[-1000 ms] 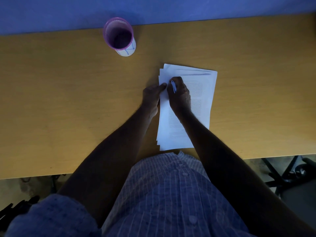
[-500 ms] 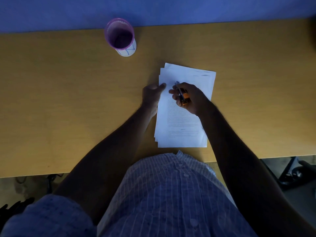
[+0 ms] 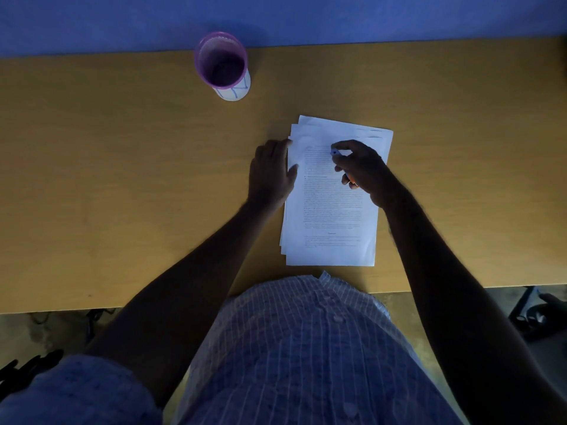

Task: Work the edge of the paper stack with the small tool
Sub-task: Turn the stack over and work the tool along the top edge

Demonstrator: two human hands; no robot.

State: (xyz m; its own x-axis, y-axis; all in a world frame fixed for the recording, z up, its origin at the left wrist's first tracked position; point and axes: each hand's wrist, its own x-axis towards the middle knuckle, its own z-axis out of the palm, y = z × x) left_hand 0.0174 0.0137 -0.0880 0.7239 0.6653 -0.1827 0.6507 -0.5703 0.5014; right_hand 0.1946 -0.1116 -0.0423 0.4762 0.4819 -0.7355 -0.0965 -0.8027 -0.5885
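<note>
A loose stack of white printed paper lies on the yellow-brown table, its sheets fanned unevenly at the top and left. My left hand rests flat on the table against the stack's left edge, thumb touching the sheets. Over the upper part of the top page, my right hand grips a small tool; a bluish tip shows between the fingers and an orange part lower in the palm. Most of the tool is hidden by the hand.
A purple-rimmed cup with a white patterned base stands at the back left of the table, near the blue wall. My striped shirt covers the table's near edge. Dark chair legs show below at the right.
My right hand has drawn away from the stack's upper left edge toward the right, onto the middle of the page, turning the tool. My left hand stays at the left edge, now flatter.
</note>
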